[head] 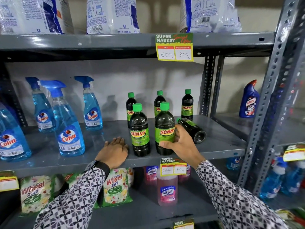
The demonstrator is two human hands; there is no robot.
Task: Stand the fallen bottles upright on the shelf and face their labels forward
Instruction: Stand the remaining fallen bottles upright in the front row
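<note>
- Grey metal shelf (66, 156), head view: five dark Sunny bottles with green caps stand upright on the middle level, one more lies on its side.
- Right hand (181, 144) grips the front right bottle (165, 129); thumb across the lower label, fingers round the right side. Grip closed on it. Bottle upright, near the front edge, "SUNNY" label facing forward.
- Front left bottle (140, 131) upright just beside it, label forward, not touched.
- Three back bottles (187, 106) upright behind, labels forward as far as visible.
- Fallen bottle (192, 129) lies right of the held one, base toward the camera, cap end pointing back-left; just behind the right hand's fingers, contact unclear.
- Left hand (113, 148) flat on the shelf, palm down, fingers spread, left of the front left bottle; holds nothing.
- Blue Colin spray bottles (69, 129) stand at shelf left, well apart from the Sunny group.
- Price tag (174, 166) hangs on the shelf's front edge below the right hand.
</note>
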